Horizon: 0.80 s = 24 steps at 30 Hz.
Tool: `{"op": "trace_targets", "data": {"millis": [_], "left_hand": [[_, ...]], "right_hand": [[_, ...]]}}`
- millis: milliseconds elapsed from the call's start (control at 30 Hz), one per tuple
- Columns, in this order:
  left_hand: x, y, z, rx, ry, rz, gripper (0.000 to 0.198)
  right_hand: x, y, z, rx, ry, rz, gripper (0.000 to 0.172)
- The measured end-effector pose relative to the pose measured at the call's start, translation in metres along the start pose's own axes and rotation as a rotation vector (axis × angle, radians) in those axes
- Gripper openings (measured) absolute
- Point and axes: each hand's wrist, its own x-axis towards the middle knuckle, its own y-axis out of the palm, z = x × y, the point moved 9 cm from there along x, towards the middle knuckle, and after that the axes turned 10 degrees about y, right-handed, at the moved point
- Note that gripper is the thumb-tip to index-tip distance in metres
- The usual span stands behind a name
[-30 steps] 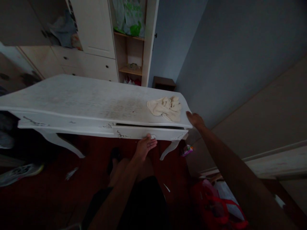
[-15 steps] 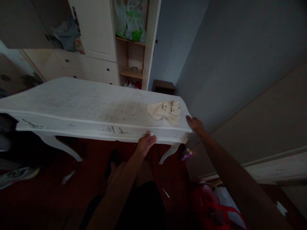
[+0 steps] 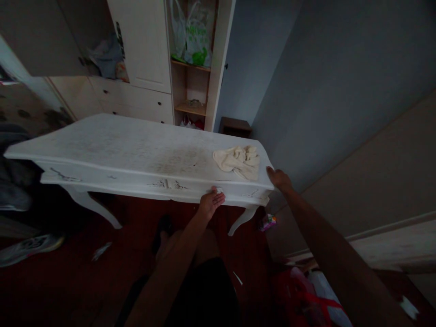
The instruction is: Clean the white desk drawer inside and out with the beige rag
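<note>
A white table [image 3: 136, 141] with carved drawer fronts and curved legs stands before me, grey smudges on its top. My left hand [image 3: 211, 202] is at the front of the right drawer [image 3: 235, 193], closed on its white knob [image 3: 219, 190], palm partly turned up. At the table's right end, my right hand [image 3: 279, 178] holds the edge, thumb on top; its other fingers are mostly hidden. A crumpled cream cloth [image 3: 240, 161] lies on the tabletop between the two hands, touched by neither.
Behind the table stands a cream wardrobe [image 3: 143, 50] with shelves and plastic bags [image 3: 197, 38]. A grey wall [image 3: 327, 91] rises at right. On the red floor are a small colourful box [image 3: 268, 222], a red bag [image 3: 296, 295] and a sneaker [image 3: 30, 249].
The whole scene has shifted slightly to the right in view as my head turned a little left. Both hands keep their places on the table, and the cloth lies as before.
</note>
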Motion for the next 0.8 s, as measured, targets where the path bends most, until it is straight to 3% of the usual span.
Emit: {"op": "trace_targets", "data": {"millis": [100, 233, 367, 467, 567, 633, 733, 800], "left_hand": [[-0.002, 0.001, -0.003, 0.038, 0.038, 0.023, 0.018], [-0.012, -0.004, -0.012, 0.248, 0.035, 0.08, 0.031], [-0.031, -0.005, -0.042, 0.474, 0.072, 0.219, 0.018], [-0.051, 0.007, -0.087, 0.633, 0.225, 0.4, 0.008], [-0.063, 0.013, -0.144, 0.68, 0.371, 0.462, 0.018], [-0.062, 0.013, -0.189, 0.775, 0.538, 0.435, 0.007], [-0.055, 0.011, -0.257, 0.948, 0.864, 0.333, 0.012], [-0.045, 0.008, -0.292, 1.112, 1.041, 0.244, 0.013]], "right_hand": [[0.0, 0.001, -0.001, 0.01, 0.015, 0.013, 0.073], [-0.003, -0.001, 0.0, 0.023, 0.017, 0.016, 0.073], [-0.005, -0.002, 0.001, 0.03, 0.018, 0.015, 0.074], [-0.006, -0.004, 0.002, 0.031, 0.013, 0.014, 0.074], [-0.007, -0.004, 0.002, 0.027, 0.012, 0.017, 0.073], [-0.007, -0.004, 0.002, 0.024, 0.01, 0.014, 0.072], [-0.007, -0.004, 0.003, 0.019, 0.001, 0.012, 0.071], [-0.006, -0.002, 0.003, 0.011, -0.001, 0.016, 0.071]]}}
